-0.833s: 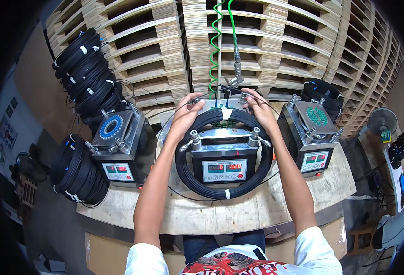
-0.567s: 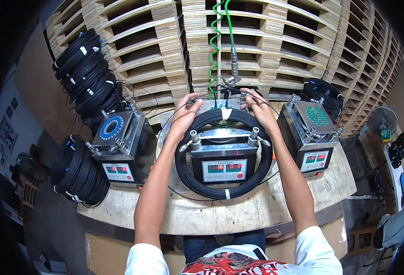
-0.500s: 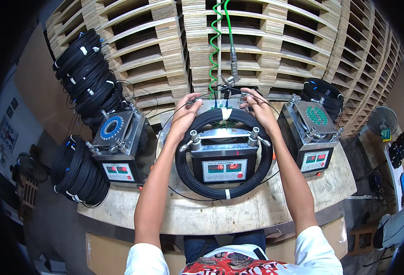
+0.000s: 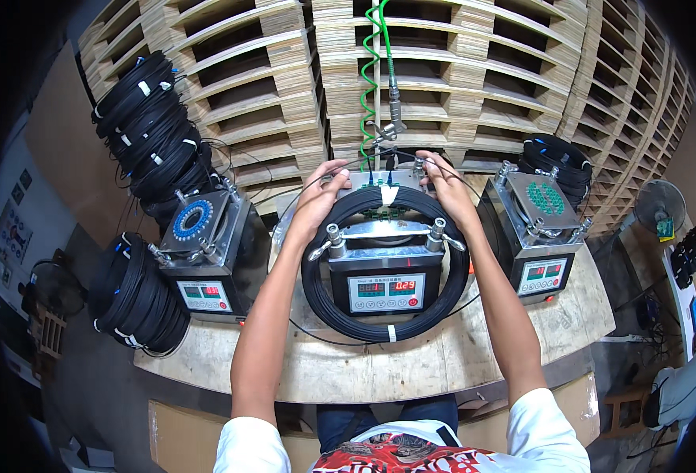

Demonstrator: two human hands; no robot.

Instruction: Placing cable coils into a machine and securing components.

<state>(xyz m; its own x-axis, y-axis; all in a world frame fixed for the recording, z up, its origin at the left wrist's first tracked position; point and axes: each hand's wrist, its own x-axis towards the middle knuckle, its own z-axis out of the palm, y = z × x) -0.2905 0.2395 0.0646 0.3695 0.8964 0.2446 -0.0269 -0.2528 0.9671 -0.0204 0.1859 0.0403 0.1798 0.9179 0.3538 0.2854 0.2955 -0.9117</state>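
Note:
A silver-topped machine with a lit front display stands before me. A thick ring of black cable hangs around its front, bound with white ties. Two thin cable ends with dark connectors run into the green-dotted holder at its top. My left hand, thumb and fingers apart, is at the far left corner of the top; what lies behind its fingertips is hidden. At the opposite corner is my right hand, its fingers spread just beside a metal clamp post. Loose cable loops over both hands.
Similar machines stand left and right. Stacked black cable coils rise at the left, with another bundle below. A metal air-gun fitting hangs from a green hose. Wooden pallets fill the back.
My right fingers have eased apart and away from the clamp post. My left hand has barely moved. The hanging air-gun fitting has swung slightly left, and the machine displays read differently.

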